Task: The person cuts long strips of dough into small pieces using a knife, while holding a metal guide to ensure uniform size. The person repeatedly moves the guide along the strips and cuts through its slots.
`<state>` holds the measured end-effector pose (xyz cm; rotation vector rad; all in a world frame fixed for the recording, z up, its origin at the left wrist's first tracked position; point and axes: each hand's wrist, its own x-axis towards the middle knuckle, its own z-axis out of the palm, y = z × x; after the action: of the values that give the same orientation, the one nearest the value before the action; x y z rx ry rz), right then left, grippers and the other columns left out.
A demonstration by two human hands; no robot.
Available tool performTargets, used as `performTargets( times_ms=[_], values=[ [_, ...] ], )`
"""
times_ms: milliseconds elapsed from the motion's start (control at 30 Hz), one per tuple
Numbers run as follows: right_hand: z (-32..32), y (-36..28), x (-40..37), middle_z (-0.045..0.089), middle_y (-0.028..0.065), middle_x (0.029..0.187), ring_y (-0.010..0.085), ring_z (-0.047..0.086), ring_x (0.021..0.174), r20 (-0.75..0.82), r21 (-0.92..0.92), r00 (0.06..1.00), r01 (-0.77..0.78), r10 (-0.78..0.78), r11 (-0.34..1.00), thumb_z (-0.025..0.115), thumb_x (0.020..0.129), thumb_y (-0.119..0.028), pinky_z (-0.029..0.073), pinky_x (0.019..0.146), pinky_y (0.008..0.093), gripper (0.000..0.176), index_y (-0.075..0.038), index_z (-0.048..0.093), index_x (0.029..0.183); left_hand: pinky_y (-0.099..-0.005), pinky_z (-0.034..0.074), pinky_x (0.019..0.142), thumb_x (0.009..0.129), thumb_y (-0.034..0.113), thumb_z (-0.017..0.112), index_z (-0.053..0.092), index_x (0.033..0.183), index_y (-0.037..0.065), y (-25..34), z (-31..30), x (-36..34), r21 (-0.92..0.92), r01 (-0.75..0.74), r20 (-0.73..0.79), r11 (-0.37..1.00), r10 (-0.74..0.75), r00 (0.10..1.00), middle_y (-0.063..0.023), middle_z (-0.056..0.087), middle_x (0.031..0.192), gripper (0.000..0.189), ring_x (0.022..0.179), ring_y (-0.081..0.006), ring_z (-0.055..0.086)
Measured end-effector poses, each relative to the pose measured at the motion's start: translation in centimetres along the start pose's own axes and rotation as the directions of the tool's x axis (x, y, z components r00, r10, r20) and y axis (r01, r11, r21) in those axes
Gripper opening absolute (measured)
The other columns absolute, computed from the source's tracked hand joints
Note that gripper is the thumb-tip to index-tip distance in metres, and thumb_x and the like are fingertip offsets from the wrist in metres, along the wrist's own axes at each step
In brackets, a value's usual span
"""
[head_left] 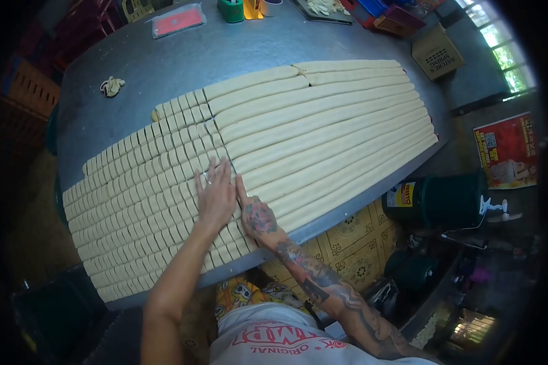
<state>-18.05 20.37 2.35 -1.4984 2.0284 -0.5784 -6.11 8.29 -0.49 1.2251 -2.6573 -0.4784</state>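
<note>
Long ropes of pale dough (322, 128) lie side by side across the grey table. Left of a slanting cut line, the ropes are divided into many short dough pieces (134, 207), still in their rows. My left hand (216, 198) rests flat on the dough just left of that line, fingers spread, a ring on one finger. Right beside it, my right hand (258, 216) is closed with the index finger stretched forward along the line. It grips what looks like a thin blade, mostly hidden under the hand.
A small dough scrap (112, 86) lies at the table's far left. Along the back edge are a red item in clear plastic (178, 21), a green container (230, 10) and a dark tray (325, 11) with pale bits. A cardboard box (437, 52) and a dark green drum (438, 199) stand right.
</note>
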Motion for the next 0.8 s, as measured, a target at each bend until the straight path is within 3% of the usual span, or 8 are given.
performTargets(
  times_ms=[33,233,300,400,500,567,733,800],
  values=[
    [0.4,0.2,-0.9,0.072,0.0276,0.096,0.0376,0.076,0.077,0.001,0.006,1.0,-0.002,0.002,1.0,0.058,0.096,0.001,0.06,0.066,0.0464,0.093,-0.005,0.017,0.18,-0.065,0.004,0.137,0.114,0.031,0.047,0.026,0.178,0.007,1.0,0.0,-1.2,0.048,-0.021,0.08,0.999,0.017,0.997,-0.0094,0.026,0.186,0.072,0.173,-0.028,0.019],
    [0.8,1.3,-8.0,0.072,0.0269,0.094,0.038,0.077,0.077,-0.08,-0.128,0.992,0.088,-0.099,0.988,0.06,0.096,0.001,0.062,0.066,0.046,0.095,-0.006,0.016,0.18,-0.0657,0.006,0.137,0.114,0.029,0.045,0.029,0.177,0.005,1.3,1.1,-1.7,0.109,0.005,0.011,0.994,-0.006,1.0,-0.0107,0.026,0.186,0.069,0.173,-0.0268,0.019],
    [-0.4,0.3,-12.6,0.069,0.0332,0.091,0.0496,0.074,0.082,0.16,-0.154,0.979,-0.098,0.123,0.983,0.054,0.097,-0.001,0.06,0.078,0.0596,0.094,-0.002,0.007,0.179,-0.0652,0.004,0.137,0.115,0.032,0.044,0.029,0.177,0.006,1.5,1.5,-1.9,0.126,0.01,0.007,0.992,-0.011,1.0,-0.0086,0.025,0.187,0.069,0.174,-0.0251,0.018],
    [0.5,0.7,-14.5,0.071,0.03,0.095,0.0446,0.079,0.08,0.118,-0.179,0.983,-0.119,0.141,0.977,0.061,0.096,-0.001,0.064,0.068,0.0544,0.1,-0.011,0.01,0.182,-0.0655,0.003,0.137,0.115,0.032,0.043,0.029,0.177,0.006,2.2,0.9,-3.7,0.037,0.023,-0.11,0.999,-0.019,0.994,-0.0099,0.025,0.187,0.068,0.174,-0.0276,0.016],
    [-0.6,0.1,-13.7,0.07,0.034,0.095,0.0494,0.075,0.083,0.18,-0.104,0.971,-0.139,0.156,0.985,0.054,0.098,-0.001,0.062,0.079,0.0584,0.096,-0.003,0.003,0.18,-0.0662,0.001,0.137,0.114,0.032,0.045,0.028,0.177,0.006,5.5,0.5,-9.9,-0.056,0.034,-0.014,0.998,-0.035,0.999,-0.0112,0.024,0.187,0.07,0.175,-0.0296,0.015],
    [-0.1,0.4,-13.5,0.07,0.0348,0.097,0.0496,0.074,0.082,0.145,-0.07,0.981,-0.121,0.13,0.99,0.056,0.097,-0.001,0.062,0.079,0.0569,0.098,-0.002,0.002,0.179,-0.0666,0.002,0.137,0.113,0.031,0.046,0.028,0.177,0.005,7.2,2.3,-14.3,0.006,-0.031,0.19,1.0,0.029,0.981,-0.012,0.024,0.187,0.072,0.174,-0.0287,0.016],
    [0.5,1.4,-17.8,0.07,0.0356,0.097,0.0497,0.072,0.079,0.055,-0.065,0.998,-0.025,0.029,0.998,0.063,0.093,0.0,0.062,0.077,0.0545,0.105,0.0,0.002,0.179,-0.0666,0.002,0.137,0.112,0.032,0.047,0.027,0.178,0.005,9.1,2.7,-15.2,0.05,0.039,0.133,0.998,-0.046,0.99,-0.0112,0.024,0.187,0.074,0.174,-0.0271,0.018],
    [1.5,3.0,-22.6,0.069,0.0293,0.096,0.0444,0.068,0.071,0.039,0.057,0.999,-0.019,0.017,0.998,0.057,0.105,-0.015,0.054,0.068,0.0564,0.087,-0.005,0.013,0.18,-0.0665,0.002,0.137,0.112,0.032,0.047,0.026,0.178,0.005,9.0,2.5,-14.8,0.034,0.043,0.096,0.998,-0.047,0.994,-0.0109,0.024,0.187,0.074,0.174,-0.0265,0.019]
  ],
)
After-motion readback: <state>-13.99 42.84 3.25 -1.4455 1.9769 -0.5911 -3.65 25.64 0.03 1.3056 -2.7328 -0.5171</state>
